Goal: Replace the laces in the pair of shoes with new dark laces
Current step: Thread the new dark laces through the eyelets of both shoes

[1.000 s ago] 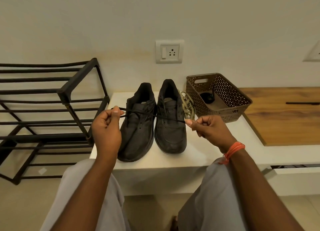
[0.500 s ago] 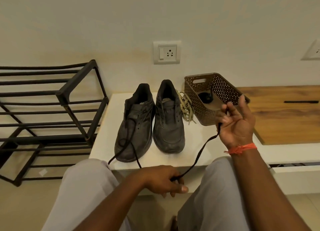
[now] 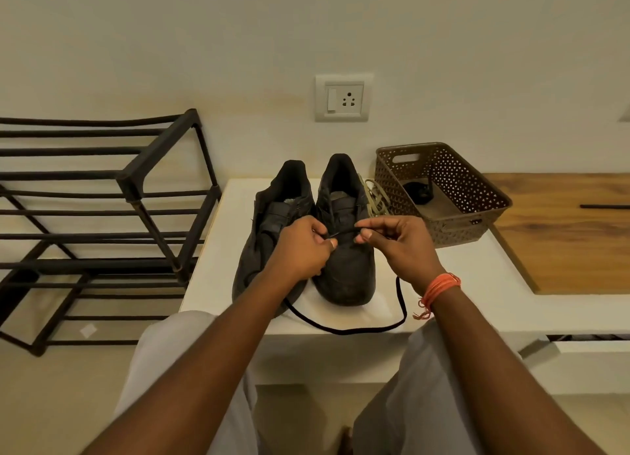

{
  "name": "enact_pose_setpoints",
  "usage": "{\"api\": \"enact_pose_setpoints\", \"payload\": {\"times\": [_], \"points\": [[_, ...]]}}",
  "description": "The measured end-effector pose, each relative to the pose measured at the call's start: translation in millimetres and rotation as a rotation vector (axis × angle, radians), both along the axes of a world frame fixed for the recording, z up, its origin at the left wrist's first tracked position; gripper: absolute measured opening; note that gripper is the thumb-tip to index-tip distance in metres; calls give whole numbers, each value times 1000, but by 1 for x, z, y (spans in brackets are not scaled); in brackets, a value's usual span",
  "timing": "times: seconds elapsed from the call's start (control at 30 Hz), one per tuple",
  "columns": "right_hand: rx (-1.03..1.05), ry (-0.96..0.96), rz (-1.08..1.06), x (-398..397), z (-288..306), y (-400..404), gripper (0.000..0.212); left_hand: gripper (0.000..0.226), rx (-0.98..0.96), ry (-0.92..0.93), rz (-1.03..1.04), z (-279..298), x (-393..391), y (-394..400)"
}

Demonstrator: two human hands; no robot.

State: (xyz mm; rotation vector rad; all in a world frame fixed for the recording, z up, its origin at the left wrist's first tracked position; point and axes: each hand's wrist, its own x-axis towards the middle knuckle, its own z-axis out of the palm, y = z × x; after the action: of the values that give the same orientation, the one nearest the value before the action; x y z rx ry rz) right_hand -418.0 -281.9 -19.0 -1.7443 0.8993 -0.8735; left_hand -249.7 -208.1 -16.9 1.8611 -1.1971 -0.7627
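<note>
Dark lace (image 3: 344,330) sags in a slack loop off the tabletop (image 3: 477,277) front edge, both runs rising to the hands. Left hand (image 3: 303,250) and right hand (image 3: 399,241) nearly touching, each pinching the lace over the right shoe (image 3: 344,250), left shoe (image 3: 266,236) beside it. Shoes run toe-near, heel-far; eyelets just beyond the fingertips, right hand looks nearer. Old pale laces (image 3: 376,195) then basket (image 3: 443,195) behind

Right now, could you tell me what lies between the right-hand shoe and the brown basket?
A loose bundle of pale old laces, seen in the head view, between right-hand shoe and basket.
</note>
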Motion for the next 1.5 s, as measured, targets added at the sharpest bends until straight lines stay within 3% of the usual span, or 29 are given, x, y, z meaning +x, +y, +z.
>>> {"api": "enact_pose_setpoints", "payload": {"times": [0.1,0.3,0.53,0.63,0.87,1.07,1.17,1.3,1.4,1.5], "points": [[-2,-14,-44,-1,-2,-1,11,21,-53,136,-17,-5,-6,-1],[-21,65,-48,-3,-3,-4,6,13,-69,198,-73,1,0,11],[-81,119,36,0,-2,0,20,11,-127,26,-60,0,2,10],[-148,218,57,8,0,1,10,13,-143,-19,-85,-1,4,10],[-260,424,94,20,7,-6,7,12,-194,13,0,-9,6,9],[-270,352,30,24,7,-4,8,12,-212,33,24,-10,6,3],[-378,409,-65,24,3,-12,6,14,-180,47,80,-14,5,1],[-470,625,-66,22,-3,-21,3,48,-81,-113,126,-20,-5,7],[-484,666,-35,24,-7,-24,8,52,-1,-280,123,-22,-12,8],[-458,709,35,27,-8,-27,10,46,71,-334,96,-28,-14,7]]}}
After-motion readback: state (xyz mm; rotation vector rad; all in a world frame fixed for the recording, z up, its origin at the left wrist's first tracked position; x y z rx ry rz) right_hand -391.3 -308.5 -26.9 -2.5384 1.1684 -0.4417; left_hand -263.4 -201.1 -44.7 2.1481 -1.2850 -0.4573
